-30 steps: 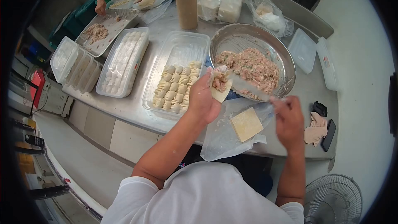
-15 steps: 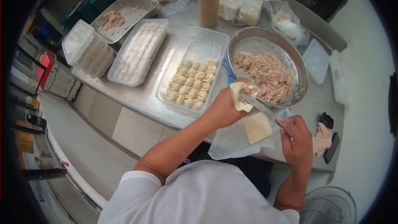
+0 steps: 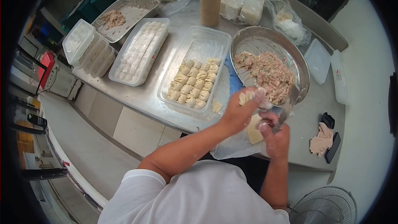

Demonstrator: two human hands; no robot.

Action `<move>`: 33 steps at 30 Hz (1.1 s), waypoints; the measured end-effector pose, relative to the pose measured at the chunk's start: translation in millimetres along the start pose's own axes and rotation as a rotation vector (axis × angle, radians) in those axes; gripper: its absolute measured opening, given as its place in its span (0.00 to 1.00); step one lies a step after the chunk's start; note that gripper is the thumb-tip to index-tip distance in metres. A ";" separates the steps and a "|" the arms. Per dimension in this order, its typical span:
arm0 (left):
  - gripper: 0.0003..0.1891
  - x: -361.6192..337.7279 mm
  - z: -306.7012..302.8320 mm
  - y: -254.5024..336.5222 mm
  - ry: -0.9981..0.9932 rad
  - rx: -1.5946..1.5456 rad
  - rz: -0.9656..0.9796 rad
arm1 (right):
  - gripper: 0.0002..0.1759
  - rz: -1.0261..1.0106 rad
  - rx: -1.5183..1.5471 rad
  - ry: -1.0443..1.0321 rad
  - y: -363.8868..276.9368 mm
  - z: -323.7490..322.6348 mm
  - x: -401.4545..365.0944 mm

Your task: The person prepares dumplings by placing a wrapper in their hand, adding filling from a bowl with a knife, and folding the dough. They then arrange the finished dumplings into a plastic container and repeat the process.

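Flat blade (image 3: 287, 108) now off folded dough (image 3: 246, 96)

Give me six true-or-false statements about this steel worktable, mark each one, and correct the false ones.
1. The right hand grips a flat-bladed metal spatula. True.
2. The left hand is empty. False: the left hand holds pale yellow dough.
3. Pinkish minced filling lies in the round, shallow steel pan. True.
4. Pale dumplings fill the clear, rectangular plastic tray completely. False: the tray's far part holds no dumplings.
5. The tall brown cylinder lies on its side. False: the cylinder stands upright.
6. A crumpled pinkish cloth lies beside a flat black rectangular object. True.
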State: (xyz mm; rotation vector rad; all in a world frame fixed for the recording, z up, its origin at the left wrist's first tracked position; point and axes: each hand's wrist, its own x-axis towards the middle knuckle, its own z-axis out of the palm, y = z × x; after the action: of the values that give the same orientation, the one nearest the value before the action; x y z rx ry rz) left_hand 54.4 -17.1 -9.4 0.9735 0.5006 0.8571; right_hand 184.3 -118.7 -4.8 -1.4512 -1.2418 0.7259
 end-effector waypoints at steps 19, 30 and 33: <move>0.14 79.9 -147.3 95.0 -0.228 1.428 0.307 | 0.13 0.328 0.536 0.020 17.7 -1.2 -8.5; 0.17 108.6 -173.7 92.9 -0.177 1.462 -0.068 | 0.13 0.332 0.245 0.134 31.2 -35.6 -37.7; 0.19 108.1 -174.4 96.2 -0.214 1.518 -0.081 | 0.14 0.316 0.003 0.115 14.0 -54.3 -24.1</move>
State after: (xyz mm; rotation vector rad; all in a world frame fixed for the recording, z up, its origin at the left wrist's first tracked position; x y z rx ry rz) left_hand -44.8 186.6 -11.3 2.3572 1.0157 0.1451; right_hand 231.3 -157.6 -7.6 -1.6834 -0.9333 0.8397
